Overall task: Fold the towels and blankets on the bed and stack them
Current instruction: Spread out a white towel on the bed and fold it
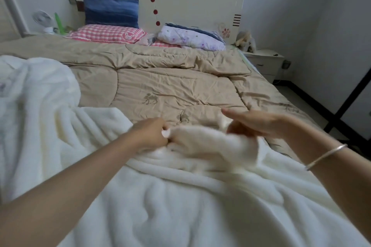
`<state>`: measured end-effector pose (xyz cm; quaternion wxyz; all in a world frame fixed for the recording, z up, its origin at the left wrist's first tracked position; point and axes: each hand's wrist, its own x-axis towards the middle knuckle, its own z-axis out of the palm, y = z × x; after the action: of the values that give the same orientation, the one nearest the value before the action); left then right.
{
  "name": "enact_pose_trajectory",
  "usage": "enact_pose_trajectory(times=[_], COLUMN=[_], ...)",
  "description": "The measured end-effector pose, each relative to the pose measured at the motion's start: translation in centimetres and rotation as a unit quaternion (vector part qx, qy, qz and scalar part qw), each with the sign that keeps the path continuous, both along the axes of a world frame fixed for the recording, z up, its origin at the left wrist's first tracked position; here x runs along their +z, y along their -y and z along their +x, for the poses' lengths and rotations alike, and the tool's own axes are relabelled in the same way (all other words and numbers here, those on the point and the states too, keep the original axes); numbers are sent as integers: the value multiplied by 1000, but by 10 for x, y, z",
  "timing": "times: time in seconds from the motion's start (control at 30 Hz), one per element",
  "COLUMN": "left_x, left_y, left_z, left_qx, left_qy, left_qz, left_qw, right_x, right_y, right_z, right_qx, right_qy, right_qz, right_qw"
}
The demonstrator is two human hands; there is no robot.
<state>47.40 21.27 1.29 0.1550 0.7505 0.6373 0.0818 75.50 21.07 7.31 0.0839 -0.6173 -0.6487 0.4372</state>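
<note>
White blanket (180, 206) is lying crumpled across the near end of the bed (253, 68), filling the near left corner and reaching up in a mound along the left edge. Both bare forearms are reaching over it from the near edge. The left hand (152, 134) is gripping a bunched edge of the blanket, its fingers curled tight and pinching the fabric. The right hand (259, 120), blurred, is holding the same raised fold just beside it; one finger is sticking straight out above the fabric while the lower fingers are curling under it. A silver bangle (325, 156) is sitting on the right wrist.

Beyond the hands, a tan quilt (170, 84) with small camel prints is covering the middle of the bed, wrinkled and partly folded back toward the far end. At the far left corner a pink checked pillow (108, 34) is lying flat, with a blue pillow (110, 11) leaning upright against the headboard (190, 2) behind it. Toward the far right corner a folded, flower-printed quilt (190, 38) is resting. A white nightstand (265, 60) is standing beside the far right corner, and a small white fan (43, 19) is standing off the far left corner.
</note>
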Motion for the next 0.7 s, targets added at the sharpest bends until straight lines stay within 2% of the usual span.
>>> enact_pose_trajectory(times=[0.07,0.13,0.17,0.2,0.23,0.3,0.33,0.37,0.43,0.47,0.53,0.57,0.63,0.7], left_x=[-4,11,22,31,36,32,28,23,14,14,18,20,27,36], left_y=[26,53,65,72,76,77,78,79,83,86,91,92,93,97], left_z=[7,10,9,8,5,-2,-4,-4,-4,-3,-6,-9,-14,-13], left_qx=[-60,-133,-144,-138,-116,-43,-12,7,11,9,-21,-33,-20,-2], left_qy=[-3,-22,-4,36,79,133,137,124,74,25,-88,-118,-77,-20], left_qz=[-30,-187,-285,-364,-401,-366,-315,-257,-166,-154,-194,-212,-204,-115], left_qw=[998,973,948,920,905,920,939,958,983,988,977,969,976,993], right_x=[-1,-7,-10,-16,-22,-32,-35,-37,-45,-47,-50,-49,-39,-28], right_y=[23,39,46,49,51,58,64,70,80,85,92,93,94,95], right_z=[4,4,2,-1,-3,-15,-22,-28,-33,-34,-34,-32,-28,-20], right_qx=[33,75,88,96,97,67,81,125,227,250,240,227,204,175], right_qy=[58,156,202,247,288,292,279,284,328,360,439,480,561,599], right_qz=[-129,-184,-162,-92,18,273,362,405,376,348,281,260,232,219], right_qw=[989,968,962,960,952,914,886,860,837,829,819,806,768,750])
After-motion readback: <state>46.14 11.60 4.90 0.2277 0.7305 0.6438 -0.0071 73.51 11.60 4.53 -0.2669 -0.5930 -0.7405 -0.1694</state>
